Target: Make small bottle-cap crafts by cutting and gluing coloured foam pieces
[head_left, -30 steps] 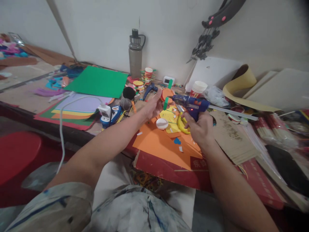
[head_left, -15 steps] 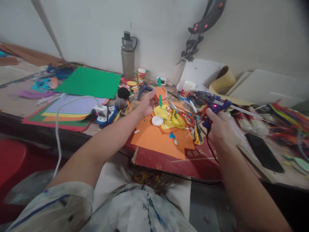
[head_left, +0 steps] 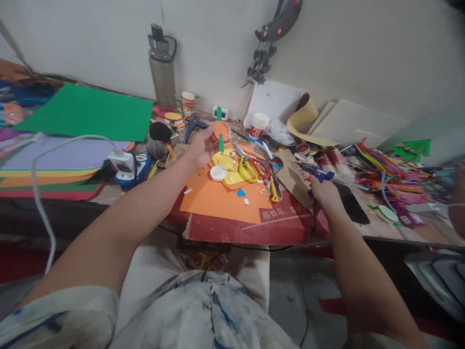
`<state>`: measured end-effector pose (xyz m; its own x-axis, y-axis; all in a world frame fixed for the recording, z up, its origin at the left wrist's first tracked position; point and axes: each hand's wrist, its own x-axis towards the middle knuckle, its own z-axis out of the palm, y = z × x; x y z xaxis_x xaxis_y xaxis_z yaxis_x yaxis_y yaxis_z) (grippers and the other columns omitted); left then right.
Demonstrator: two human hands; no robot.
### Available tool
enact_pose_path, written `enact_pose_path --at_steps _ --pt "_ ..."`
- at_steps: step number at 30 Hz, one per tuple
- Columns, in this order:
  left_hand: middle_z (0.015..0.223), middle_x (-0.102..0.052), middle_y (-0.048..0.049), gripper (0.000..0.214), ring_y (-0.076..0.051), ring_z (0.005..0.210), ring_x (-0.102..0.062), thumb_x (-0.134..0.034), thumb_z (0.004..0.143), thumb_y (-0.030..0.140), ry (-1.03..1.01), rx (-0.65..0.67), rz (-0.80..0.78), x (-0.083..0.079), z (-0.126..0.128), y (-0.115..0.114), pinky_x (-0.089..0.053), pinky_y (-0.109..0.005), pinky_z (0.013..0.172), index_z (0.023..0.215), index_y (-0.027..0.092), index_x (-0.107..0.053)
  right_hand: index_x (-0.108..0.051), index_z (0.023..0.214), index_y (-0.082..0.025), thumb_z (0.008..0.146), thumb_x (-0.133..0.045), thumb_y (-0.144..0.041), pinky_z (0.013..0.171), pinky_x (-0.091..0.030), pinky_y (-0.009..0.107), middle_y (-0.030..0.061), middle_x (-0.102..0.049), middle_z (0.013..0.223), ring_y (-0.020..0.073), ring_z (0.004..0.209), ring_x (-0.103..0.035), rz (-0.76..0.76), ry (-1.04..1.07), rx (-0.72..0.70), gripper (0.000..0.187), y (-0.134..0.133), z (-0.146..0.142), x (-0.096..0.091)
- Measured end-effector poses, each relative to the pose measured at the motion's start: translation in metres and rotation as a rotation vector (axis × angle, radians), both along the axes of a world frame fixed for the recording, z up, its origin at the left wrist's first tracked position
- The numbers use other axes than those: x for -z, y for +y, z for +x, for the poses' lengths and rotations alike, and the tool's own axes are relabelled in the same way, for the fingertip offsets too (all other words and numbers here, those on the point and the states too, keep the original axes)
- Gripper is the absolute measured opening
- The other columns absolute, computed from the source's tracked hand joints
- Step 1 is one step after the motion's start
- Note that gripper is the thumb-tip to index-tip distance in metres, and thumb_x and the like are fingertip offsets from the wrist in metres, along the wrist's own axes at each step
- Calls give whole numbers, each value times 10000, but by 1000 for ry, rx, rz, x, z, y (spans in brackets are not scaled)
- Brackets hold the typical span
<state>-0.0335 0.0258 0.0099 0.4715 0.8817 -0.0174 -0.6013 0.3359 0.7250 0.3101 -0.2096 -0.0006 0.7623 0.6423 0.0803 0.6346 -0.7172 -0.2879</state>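
Note:
My left hand point(head_left: 202, 148) grips a small round orange paper craft point(head_left: 222, 131) by its edge, with green strips sticking out above and below. In my right hand point(head_left: 325, 193) is a blue hot glue gun point(head_left: 315, 172), held low over a brown cardboard piece point(head_left: 295, 175) with its nozzle toward the left. Between the hands lie yellow-handled scissors point(head_left: 247, 169), red-handled scissors point(head_left: 262, 167) and a yellow utility knife point(head_left: 276, 190). A white round lid point(head_left: 218, 173) rests on orange and yellow paper point(head_left: 214, 201).
A grey water bottle point(head_left: 162, 72) and a paper cup point(head_left: 259, 125) stand near the wall. Coloured sheets point(head_left: 65, 155) and a white charger with its cable point(head_left: 122, 161) are at left. A black phone point(head_left: 351, 203) and pipe cleaners point(head_left: 381, 162) lie at right.
The view has turned to the right. My right hand has lowered the glue gun from above the table toward the cardboard. The left hand still holds the orange craft.

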Motion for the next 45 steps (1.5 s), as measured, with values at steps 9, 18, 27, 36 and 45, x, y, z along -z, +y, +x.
enact_pose_path --at_steps 9,18,27,36,45 --pt "967 -836 -20 426 -162 957 -819 -805 931 532 -79 -33 22 2 -2 8 -617 -240 821 1225 231 -736 -758 1228 -26 1051 -520 -549 1130 -491 651 360 -712 1300 485 1290 -682 -100 -312 -47 601 13 -46 -33" --pt "954 -817 2 371 -149 901 -800 -772 972 377 -84 -82 -30 -8 -9 1 -607 -248 846 1309 238 -707 -690 1263 -186 933 -725 -598 1119 -513 645 227 -660 1285 413 1286 -608 370 -129 -1035 530 94 -204 4" --pt "896 -784 20 250 -116 841 -753 -800 930 309 -97 -66 56 -6 -10 1 -576 -240 848 1153 217 -735 -751 1076 -201 880 -761 -390 1002 -583 531 132 -685 1055 323 1099 -648 435 44 -1025 272 115 -209 8" --pt "1241 -797 -18 596 -164 1063 -760 -989 667 247 -3 155 318 -1 -9 -13 -569 -305 1012 1217 281 -763 -616 1333 -284 870 -821 -589 955 -654 428 85 -663 1295 219 1073 -705 977 371 -838 590 110 -188 -14" --pt "1411 -727 -120 749 -328 1514 -564 -1086 501 334 80 213 436 4 -6 -17 -426 -436 1256 1184 247 -791 -630 1345 -302 911 -811 -572 967 -663 514 97 -634 1280 272 1116 -692 987 213 -890 543 106 -188 -17"
